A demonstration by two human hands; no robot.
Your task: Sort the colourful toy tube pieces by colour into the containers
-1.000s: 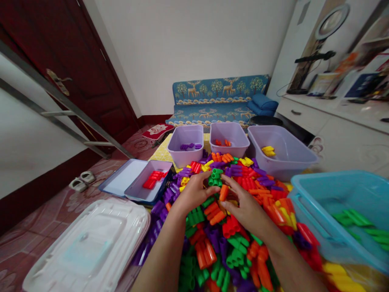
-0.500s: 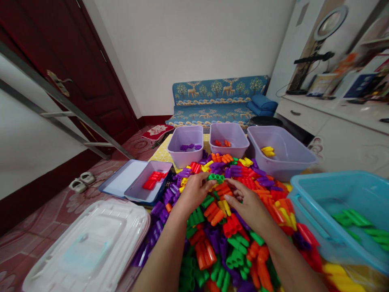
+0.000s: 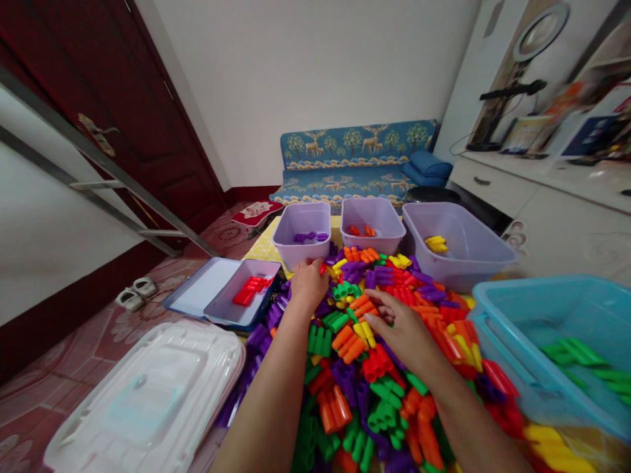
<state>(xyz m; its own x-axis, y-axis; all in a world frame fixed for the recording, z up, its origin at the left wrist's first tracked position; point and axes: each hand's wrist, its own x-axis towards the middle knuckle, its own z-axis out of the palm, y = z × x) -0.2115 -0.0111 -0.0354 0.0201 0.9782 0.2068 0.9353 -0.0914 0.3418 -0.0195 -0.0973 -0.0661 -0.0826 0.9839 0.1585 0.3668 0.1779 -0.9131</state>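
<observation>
A large heap of plastic tube-shaped building blocks (image 3: 340,374), in red, orange, green, purple and yellow, spreads across the table. My left hand (image 3: 309,286) reaches to the heap's far left part, fingers closed on a red block (image 3: 323,269) that is mostly hidden by them. In the middle of the heap, my right hand (image 3: 397,322) has thumb and index finger at the two sides of an orange block (image 3: 362,307). A green block (image 3: 346,290) lies between the hands, touched by neither. Below the orange block sits a yellow block (image 3: 365,334).
Three lilac bins (image 3: 302,253) stand behind the heap, holding purple, orange and yellow blocks. At right, a blue bin (image 3: 522,378) holds green ones. A shallow open case (image 3: 241,318) with red blocks and a white lid (image 3: 148,394) lie at left.
My left hand has moved away from the green block, leaving it on the heap, and gone farther and left to a red block. My right hand has stayed at the orange block.
</observation>
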